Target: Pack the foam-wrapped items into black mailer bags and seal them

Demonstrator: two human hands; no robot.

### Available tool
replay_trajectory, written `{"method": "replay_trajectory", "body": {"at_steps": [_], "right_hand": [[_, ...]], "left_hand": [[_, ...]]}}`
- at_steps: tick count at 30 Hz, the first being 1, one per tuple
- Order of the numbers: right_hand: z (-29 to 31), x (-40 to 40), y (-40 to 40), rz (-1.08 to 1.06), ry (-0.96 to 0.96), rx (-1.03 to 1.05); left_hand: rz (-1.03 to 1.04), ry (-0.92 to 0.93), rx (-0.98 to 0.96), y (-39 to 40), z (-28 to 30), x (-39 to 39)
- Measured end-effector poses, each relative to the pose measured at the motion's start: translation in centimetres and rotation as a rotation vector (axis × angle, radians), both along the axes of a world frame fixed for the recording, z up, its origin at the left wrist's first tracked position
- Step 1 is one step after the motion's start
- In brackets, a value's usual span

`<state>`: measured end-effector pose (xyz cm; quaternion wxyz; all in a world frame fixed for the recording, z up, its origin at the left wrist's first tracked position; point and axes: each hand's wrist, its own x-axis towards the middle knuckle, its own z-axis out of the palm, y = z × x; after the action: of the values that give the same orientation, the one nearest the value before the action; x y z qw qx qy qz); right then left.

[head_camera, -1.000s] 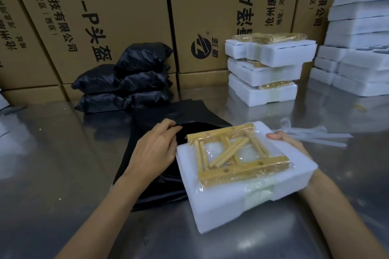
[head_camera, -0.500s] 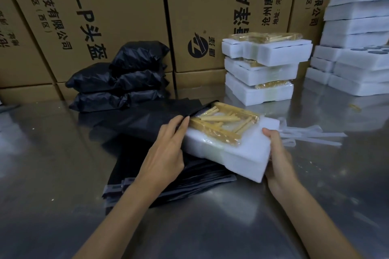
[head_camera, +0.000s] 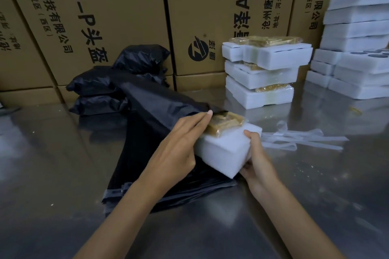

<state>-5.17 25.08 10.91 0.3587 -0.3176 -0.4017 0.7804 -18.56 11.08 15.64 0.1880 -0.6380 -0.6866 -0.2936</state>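
Observation:
A white foam block (head_camera: 227,149) with gold parts under clear film lies tilted, its far end inside the mouth of a black mailer bag (head_camera: 155,103). My left hand (head_camera: 179,145) holds the bag's upper lip over the block, fingers laid along the edge and thumb hidden. My right hand (head_camera: 259,160) grips the block's near right corner. Under both lies a pile of flat black mailer bags (head_camera: 134,176).
Filled black bags (head_camera: 94,82) are piled at the back left against cardboard boxes (head_camera: 126,17). Three foam-wrapped items (head_camera: 263,75) are stacked behind, with empty foam trays (head_camera: 357,44) stacked at the right. White strips (head_camera: 305,139) lie on the steel table (head_camera: 42,164).
The foam block has tipped and slid away from me into the bag's mouth. My left hand lifted the bag's lip over it, and my right hand moved to the block's near end.

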Motion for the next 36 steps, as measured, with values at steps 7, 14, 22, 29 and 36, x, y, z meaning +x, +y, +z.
{"method": "replay_trajectory", "body": {"at_steps": [7,14,22,29,36], "right_hand": [[0.4,-0.1,-1.3,0.021,0.166,-0.054],[0.7,-2.0,-3.0,0.077,0.222,-0.154],[1.7,-4.1,-3.6,-0.181,0.08,-0.008],[2.1,-5.7,-2.8,-0.186,-0.077,0.032],[3.7,-7.9,-1.9,-0.127,0.007,-0.149]], "left_hand": [[0.368,-0.461,0.146,-0.4,-3.2,-0.9],[0.122,-1.319,0.016,0.8,-3.8,0.8],[0.27,-0.628,0.096,-2.0,-2.1,0.3],[0.235,-0.289,0.062,-1.5,-0.6,2.4],[0.3,-0.339,0.071,-0.9,1.5,1.5]]}}
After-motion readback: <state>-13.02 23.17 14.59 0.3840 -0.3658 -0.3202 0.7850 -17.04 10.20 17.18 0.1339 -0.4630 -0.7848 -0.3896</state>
